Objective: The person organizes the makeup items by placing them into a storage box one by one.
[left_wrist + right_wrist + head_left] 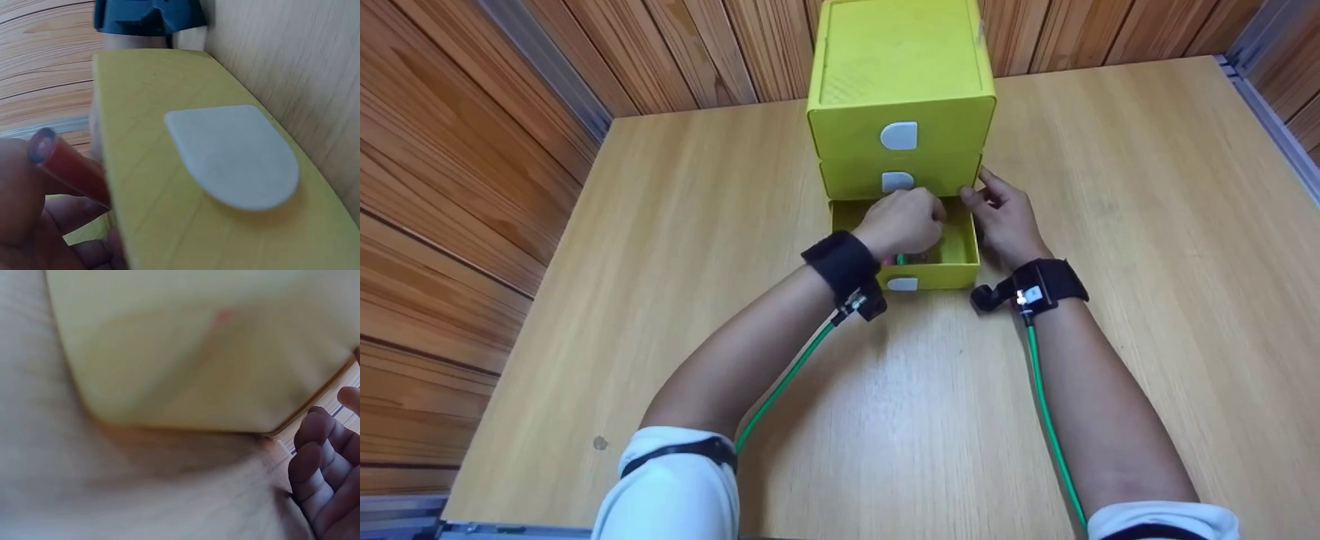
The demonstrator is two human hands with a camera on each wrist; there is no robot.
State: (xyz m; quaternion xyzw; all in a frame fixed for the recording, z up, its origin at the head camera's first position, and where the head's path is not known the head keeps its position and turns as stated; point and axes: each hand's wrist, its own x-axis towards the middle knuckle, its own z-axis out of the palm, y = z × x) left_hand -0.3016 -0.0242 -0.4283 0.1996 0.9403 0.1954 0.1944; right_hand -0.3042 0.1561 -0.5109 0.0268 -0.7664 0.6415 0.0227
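Observation:
A yellow drawer cabinet [901, 120] stands at the back of the table with its bottom drawer [934, 276] pulled out. My left hand [904, 221] is down inside that drawer, fingers curled. In the left wrist view, it pinches a red pen-like stick [73, 171] with a dark round end, behind the drawer front with its white handle [236, 157]. Small pink and green things [901, 259] show in the drawer, partly hidden by the hand. My right hand [1011, 220] is at the cabinet's right side, thumb by its front edge, fingers [315, 467] loosely bent beside the yellow wall.
The wooden table [697, 225] extends around the cabinet, with a plank wall [675, 52] behind and at the left. Black wrist bands with green cables [787, 382] run along both forearms. Two more drawers with white handles [899, 136] sit above, pushed in.

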